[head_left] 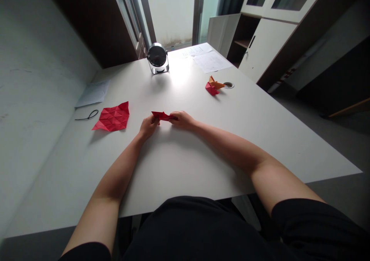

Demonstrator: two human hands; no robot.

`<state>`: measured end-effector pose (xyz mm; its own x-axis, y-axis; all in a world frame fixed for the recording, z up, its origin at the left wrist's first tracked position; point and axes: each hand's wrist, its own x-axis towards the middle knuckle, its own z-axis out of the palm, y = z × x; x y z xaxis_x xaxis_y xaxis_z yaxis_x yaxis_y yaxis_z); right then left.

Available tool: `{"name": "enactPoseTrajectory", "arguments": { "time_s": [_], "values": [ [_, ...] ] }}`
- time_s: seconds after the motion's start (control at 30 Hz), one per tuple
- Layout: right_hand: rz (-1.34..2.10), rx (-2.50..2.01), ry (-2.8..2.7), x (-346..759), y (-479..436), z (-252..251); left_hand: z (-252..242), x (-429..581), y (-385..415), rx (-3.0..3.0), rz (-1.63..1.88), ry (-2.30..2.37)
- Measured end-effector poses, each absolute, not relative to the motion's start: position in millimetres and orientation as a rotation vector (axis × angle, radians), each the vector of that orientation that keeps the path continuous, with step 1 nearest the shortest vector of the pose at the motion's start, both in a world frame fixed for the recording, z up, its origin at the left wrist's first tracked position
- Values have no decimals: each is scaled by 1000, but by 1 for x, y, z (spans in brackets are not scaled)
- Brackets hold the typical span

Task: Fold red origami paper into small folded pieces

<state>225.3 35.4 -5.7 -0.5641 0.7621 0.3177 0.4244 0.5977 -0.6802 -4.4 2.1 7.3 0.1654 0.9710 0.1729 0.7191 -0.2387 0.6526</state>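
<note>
Though partly hidden — red paper (162, 116) between left hand (149, 126) and right hand (182, 120).

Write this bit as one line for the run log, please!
left grip: folded red paper, left end | right grip: same paper, right end | nearby left: creased red sheet | farther right: red and orange folded paper

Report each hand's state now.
Left hand: closed, holding one end of the folded red paper.
Right hand: closed, holding the other end.
</note>
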Motion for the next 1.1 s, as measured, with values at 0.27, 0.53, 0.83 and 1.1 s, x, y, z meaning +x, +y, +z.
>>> {"name": "enactPoseTrajectory", "arguments": {
  "time_s": [0.27,0.53,0.83,1.1],
  "values": [
    [748,-939,-2210,226,34,-4,5,-5,3,2033,808,1594],
    [739,-938,-2219,226,35,-5,6,-5,3,2037,807,1603],
    [738,-923,-2216,226,36,-7,7,-4,2,2023,810,1593],
    [741,-920,-2214,226,35,-6,6,-5,2,2035,815,1580]
  ]
}}
